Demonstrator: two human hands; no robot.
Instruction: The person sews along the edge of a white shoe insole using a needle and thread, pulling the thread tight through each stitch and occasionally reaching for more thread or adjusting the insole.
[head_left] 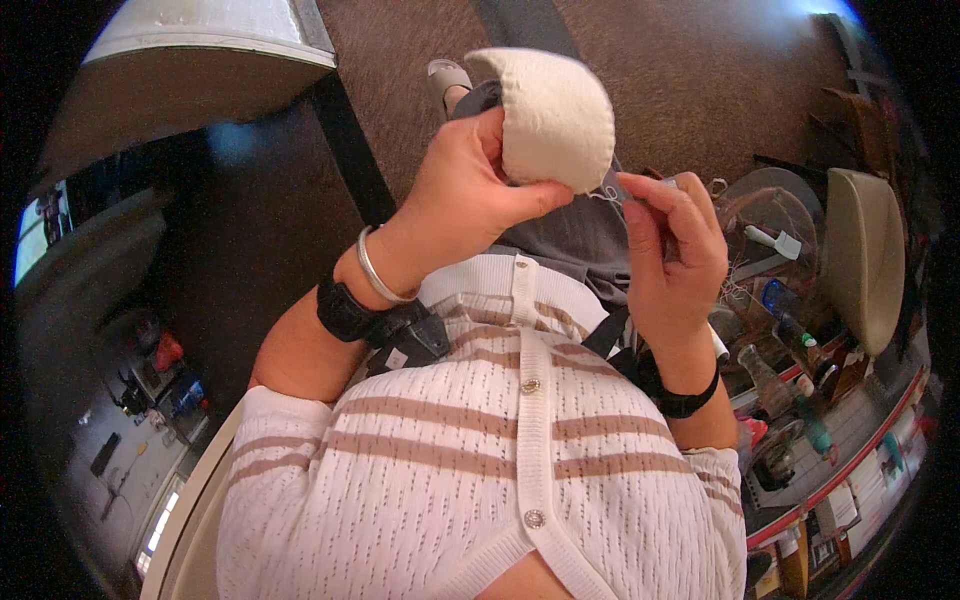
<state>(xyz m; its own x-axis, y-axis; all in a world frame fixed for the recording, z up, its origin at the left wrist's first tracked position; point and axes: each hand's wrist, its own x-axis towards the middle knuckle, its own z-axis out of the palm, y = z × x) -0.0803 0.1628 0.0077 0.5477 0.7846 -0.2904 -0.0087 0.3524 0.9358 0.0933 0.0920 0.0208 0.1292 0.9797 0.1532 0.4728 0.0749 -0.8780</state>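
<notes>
A cream-coloured padded cloth piece, with stitches along its rounded edge, is gripped between the thumb and fingers of my left hand. Its far left corner curls up, and some of my left fingers are hidden behind it. Off the lower right corner of the cloth comes a looped white thread. My right hand is beside that corner, its thumb and index finger bent together at the thread. Whether a needle is between those fingertips cannot be made out.
To the right stand a beige chair-like shell and a cluttered shelf with a glass bottle. A white-topped table is at the far left. Brown floor spreads ahead, with my sandalled foot on it.
</notes>
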